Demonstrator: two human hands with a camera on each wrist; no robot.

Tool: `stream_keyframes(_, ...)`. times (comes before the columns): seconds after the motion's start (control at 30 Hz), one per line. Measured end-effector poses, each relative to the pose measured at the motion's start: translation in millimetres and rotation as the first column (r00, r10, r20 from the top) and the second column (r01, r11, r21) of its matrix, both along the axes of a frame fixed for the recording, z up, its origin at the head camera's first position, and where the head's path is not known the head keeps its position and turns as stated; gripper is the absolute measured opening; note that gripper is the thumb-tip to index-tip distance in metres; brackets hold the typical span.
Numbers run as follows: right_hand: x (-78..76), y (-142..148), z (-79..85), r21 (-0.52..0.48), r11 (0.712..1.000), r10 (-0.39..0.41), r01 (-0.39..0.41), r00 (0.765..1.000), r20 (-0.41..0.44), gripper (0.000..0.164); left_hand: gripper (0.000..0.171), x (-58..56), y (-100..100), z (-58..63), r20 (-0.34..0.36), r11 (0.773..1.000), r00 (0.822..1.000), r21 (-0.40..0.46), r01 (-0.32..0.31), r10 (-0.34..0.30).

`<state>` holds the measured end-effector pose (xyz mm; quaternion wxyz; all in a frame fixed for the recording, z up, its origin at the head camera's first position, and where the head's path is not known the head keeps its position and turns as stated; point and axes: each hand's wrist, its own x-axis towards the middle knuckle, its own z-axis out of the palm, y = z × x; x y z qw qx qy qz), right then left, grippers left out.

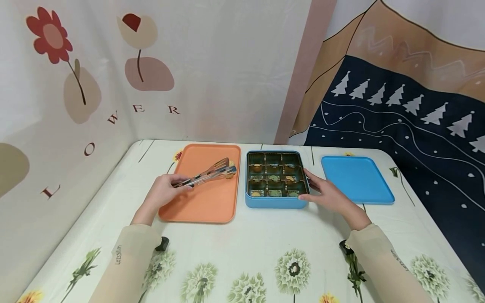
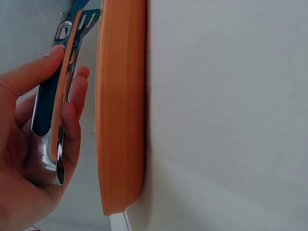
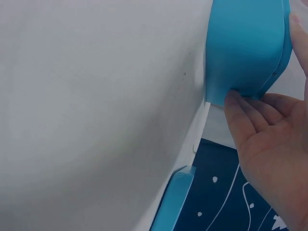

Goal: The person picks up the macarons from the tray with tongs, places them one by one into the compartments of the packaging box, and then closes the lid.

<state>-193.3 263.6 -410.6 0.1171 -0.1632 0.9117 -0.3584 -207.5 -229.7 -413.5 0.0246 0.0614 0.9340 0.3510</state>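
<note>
Left grip (image 1: 166,191) holds one pair of tongs (image 2: 49,96).

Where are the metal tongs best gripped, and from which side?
Probably by the dark-padded handle, coming from the left: in the head view that end of the tongs points left, where the left hand holds it, while the heads extend right over the orange tray.

The tray (image 1: 201,206) is orange, box (image 1: 276,203) blue, tablecloth (image 1: 250,244) flowered.

Left hand (image 1: 163,191), right hand (image 1: 327,195): bare. Left sleeve (image 1: 134,246), right sleeve (image 1: 373,246): pale beige, wide cuffs, small dark lettering (image 1: 118,255) on each; left starts "Lets".
</note>
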Motion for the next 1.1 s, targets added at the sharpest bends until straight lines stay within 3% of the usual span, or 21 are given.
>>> stream_keyframes(0.57,0.8,-1.3,1.0,0.003,1.000,-0.004,0.004,1.000,-0.003,0.096,0.036,-1.5,-2.9,-4.3,0.018,0.999,0.999,-0.032,0.027,-0.027)
stream_keyframes(1.1,2.2,-0.8,1.8,0.013,1.000,0.002,-0.002,1.000,-0.012,0.094,0.035,0.5,-0.1,0.0,0.033,0.998,0.999,-0.057,0.033,-0.031)
